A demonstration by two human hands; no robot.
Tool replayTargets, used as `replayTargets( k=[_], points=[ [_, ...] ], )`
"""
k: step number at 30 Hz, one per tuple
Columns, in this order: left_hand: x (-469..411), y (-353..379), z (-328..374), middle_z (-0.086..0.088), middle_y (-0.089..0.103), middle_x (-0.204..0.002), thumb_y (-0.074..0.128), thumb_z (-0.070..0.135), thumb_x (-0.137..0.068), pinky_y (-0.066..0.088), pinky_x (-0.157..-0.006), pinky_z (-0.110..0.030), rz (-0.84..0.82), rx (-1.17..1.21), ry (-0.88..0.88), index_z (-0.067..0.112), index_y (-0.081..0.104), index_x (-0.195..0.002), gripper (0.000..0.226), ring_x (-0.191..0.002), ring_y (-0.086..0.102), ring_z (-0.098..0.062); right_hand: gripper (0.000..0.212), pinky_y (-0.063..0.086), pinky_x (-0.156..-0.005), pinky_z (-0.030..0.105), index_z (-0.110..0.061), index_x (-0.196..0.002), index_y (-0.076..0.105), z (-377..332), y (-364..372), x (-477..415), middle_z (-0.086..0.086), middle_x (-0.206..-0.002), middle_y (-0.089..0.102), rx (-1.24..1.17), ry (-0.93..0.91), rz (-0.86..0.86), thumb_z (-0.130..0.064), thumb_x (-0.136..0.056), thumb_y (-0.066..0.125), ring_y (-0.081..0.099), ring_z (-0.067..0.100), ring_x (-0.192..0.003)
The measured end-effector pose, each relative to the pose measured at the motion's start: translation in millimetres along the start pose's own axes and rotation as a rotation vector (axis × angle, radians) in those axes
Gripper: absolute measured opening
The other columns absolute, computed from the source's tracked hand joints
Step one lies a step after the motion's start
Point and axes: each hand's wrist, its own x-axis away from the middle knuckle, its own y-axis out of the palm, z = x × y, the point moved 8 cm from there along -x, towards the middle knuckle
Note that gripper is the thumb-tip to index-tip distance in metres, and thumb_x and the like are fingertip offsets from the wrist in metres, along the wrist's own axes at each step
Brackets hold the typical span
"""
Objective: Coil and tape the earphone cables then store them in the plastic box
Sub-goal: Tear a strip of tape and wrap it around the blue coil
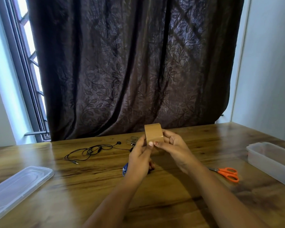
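A roll of brown packing tape [153, 132] is held up above the wooden table [171, 203], between both hands. My left hand [139, 160] pinches its lower left edge with the thumb. My right hand [172, 145] grips the roll from the right, its thumb tip beside the left thumb. A black earphone cable [92, 151] lies loose and uncoiled on the table to the left of the hands, jack end nearest. The clear plastic box [273, 160] stands open at the right edge. Its clear lid [18, 190] lies flat at the front left.
Orange-handled scissors [227, 173] lie right of my right wrist. A blue object [125, 168] peeks out under my left hand. Several metal clips [133, 140] lie behind the hands. A dark patterned curtain [130, 63] hangs behind the table, with a window at left.
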Motion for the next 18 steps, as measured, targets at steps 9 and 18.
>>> replayTargets(
  k=[9, 18],
  points=[
    [-4, -12, -2, 0.004, 0.053, -0.056, 0.041, 0.032, -0.1, 0.039, -0.039, -0.02, 0.084, 0.159, -0.07, 0.013, 0.057, -0.118, 0.031, -0.039, 0.042, -0.006, 0.037, 0.055, -0.077, 0.025, -0.012, -0.11, 0.066, -7, 0, 1, 0.005, -0.097, 0.074, 0.206, -0.052, -0.029, -0.006, -0.075, 0.077, 0.07, 0.017, -0.091],
    [-6, -21, -19, 0.006, 0.044, -0.042, 0.045, 0.026, -0.1, 0.028, -0.033, -0.015, 0.202, 0.528, -0.306, 0.001, 0.053, -0.109, 0.027, -0.033, 0.033, -0.002, 0.048, 0.051, -0.074, 0.017, -0.029, -0.109, 0.062, -3, 7, 5, -0.005, -0.098, 0.072, 0.369, -0.012, -0.095, -0.007, -0.071, 0.081, 0.067, 0.003, -0.087]
  ],
)
